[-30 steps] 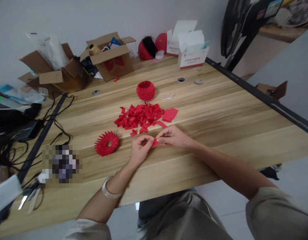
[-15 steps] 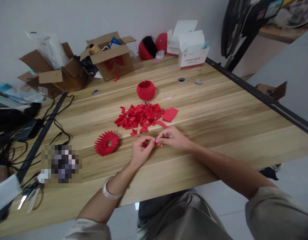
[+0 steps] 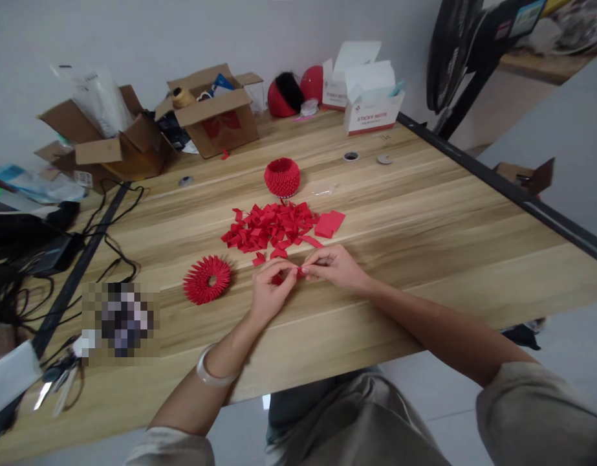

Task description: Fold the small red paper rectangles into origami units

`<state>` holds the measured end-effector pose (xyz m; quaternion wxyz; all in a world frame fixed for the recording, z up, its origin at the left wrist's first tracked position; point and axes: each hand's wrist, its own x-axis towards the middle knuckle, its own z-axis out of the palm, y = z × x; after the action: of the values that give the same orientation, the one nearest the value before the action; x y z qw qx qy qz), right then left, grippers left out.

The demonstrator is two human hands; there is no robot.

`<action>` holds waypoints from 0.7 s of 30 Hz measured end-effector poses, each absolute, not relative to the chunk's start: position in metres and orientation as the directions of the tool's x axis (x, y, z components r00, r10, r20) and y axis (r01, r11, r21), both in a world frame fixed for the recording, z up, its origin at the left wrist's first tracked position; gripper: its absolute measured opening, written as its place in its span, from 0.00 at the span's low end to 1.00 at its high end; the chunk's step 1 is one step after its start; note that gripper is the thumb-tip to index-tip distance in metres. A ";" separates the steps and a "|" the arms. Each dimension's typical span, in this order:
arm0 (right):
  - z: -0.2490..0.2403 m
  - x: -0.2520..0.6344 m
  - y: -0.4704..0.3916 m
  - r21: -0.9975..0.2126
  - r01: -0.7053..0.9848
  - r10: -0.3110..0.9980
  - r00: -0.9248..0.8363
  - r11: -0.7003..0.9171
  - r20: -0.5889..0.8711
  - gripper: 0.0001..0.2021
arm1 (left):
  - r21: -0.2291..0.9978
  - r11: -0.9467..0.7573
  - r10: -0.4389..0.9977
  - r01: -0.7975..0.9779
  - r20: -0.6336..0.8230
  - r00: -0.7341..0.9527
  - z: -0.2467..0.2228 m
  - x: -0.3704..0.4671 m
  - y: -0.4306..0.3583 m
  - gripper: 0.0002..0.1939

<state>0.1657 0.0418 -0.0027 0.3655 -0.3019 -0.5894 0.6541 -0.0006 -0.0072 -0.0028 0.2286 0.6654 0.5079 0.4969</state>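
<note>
My left hand (image 3: 273,285) and my right hand (image 3: 336,266) meet near the table's front edge, both pinching one small red paper piece (image 3: 299,272) between their fingertips. More red shows under my left fingers. Just beyond the hands lies a pile of folded red paper pieces (image 3: 271,226), with flat red sheets (image 3: 329,223) at its right. A red spiky paper ring (image 3: 207,280) lies flat to the left of my left hand. Behind the pile stands a round red paper bowl (image 3: 282,178), open at the top.
Two open cardboard boxes (image 3: 225,123) and white sticky note boxes (image 3: 373,115) stand along the back of the table (image 3: 424,246). Black cables (image 3: 114,243) and scissors (image 3: 48,388) lie at the left. A black fan (image 3: 448,58) is at the back right.
Both hands have shifted very slightly to the left with the red paper piece, and their fingertips still pinch it. The pile, ring and bowl have not moved.
</note>
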 end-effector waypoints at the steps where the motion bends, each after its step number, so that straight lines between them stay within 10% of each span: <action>1: -0.003 0.165 0.042 -0.987 -0.157 0.845 -0.531 -0.018 0.069 0.10 | 0.797 -0.394 0.892 0.459 0.452 -0.018 -0.003 -0.001 -0.007 0.04; 21: -0.003 0.163 0.041 -0.963 -0.235 0.899 -0.438 -0.134 -0.018 0.14 | 0.964 -0.220 0.959 0.151 0.242 -0.146 -0.004 0.006 -0.007 0.06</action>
<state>0.1634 0.0408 -0.0033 0.4177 -0.3265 -0.5083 0.6786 0.0058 -0.0072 -0.0040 0.3612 0.5447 0.5094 0.5597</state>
